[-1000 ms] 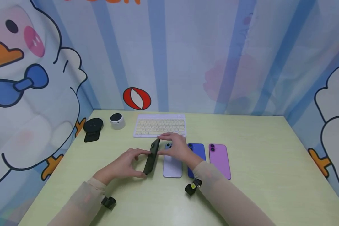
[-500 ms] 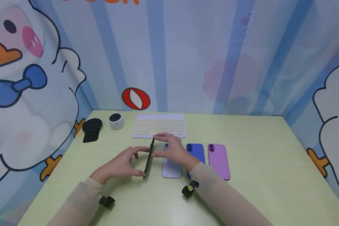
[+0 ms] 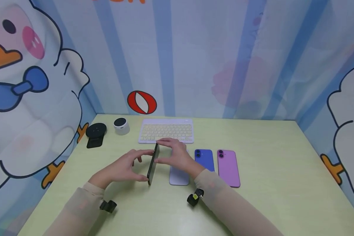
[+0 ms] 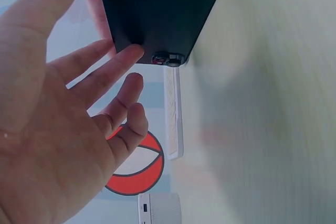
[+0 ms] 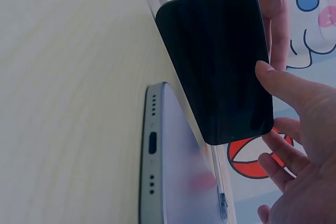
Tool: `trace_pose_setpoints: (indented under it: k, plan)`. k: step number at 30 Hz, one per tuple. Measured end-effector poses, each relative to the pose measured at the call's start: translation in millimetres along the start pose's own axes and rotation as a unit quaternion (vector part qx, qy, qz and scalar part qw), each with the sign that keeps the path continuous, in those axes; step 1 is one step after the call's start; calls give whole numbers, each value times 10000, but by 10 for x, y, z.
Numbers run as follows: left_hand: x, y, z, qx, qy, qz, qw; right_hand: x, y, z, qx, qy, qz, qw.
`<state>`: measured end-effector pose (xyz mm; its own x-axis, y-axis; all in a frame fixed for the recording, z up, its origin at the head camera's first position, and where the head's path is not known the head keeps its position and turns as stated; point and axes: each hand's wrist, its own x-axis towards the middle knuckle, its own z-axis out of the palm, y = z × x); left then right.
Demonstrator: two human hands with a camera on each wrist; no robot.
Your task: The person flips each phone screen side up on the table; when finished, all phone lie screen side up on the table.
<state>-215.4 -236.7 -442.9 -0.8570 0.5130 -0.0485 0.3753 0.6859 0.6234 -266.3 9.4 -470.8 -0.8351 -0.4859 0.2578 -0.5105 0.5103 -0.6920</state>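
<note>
A black smartphone (image 3: 153, 164) stands on its long edge on the table, between both hands. Its back, with a camera bump (image 4: 168, 59), faces the left hand; the dark screen (image 5: 215, 66) faces the right. My left hand (image 3: 122, 167) holds it with the thumb at the near end and a fingertip on the back. With fingers at the far corner and the thumb at the upper edge, my right hand (image 3: 180, 157) grips it too. Below the right hand lies a pale lilac phone (image 3: 179, 175), partly covered. A blue phone (image 3: 204, 160) and a pink phone (image 3: 228, 168) lie to its right.
A white keyboard (image 3: 166, 131) lies just behind the hands. Further left are a small white cylindrical speaker (image 3: 121, 127) and a black round-topped stand (image 3: 96, 132). A printed curtain (image 3: 194, 65) rises behind the pale yellow table (image 3: 271, 157).
The black phone has shifted left and its upper edge has tipped left. Its back showed at first, then a thin edge, now some screen side. Both hands moved left with it.
</note>
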Motion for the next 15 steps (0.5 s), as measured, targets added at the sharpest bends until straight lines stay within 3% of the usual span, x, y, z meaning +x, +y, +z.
trace_pose_setpoints:
  k: [11,15]
  plan:
    - [-33,-61,-31,112,92,104,9998,36,50,39,310,-110,102,9994]
    - [-49,-69,-60,69,138,58,9999,63,82,47,130,-286,244,9992]
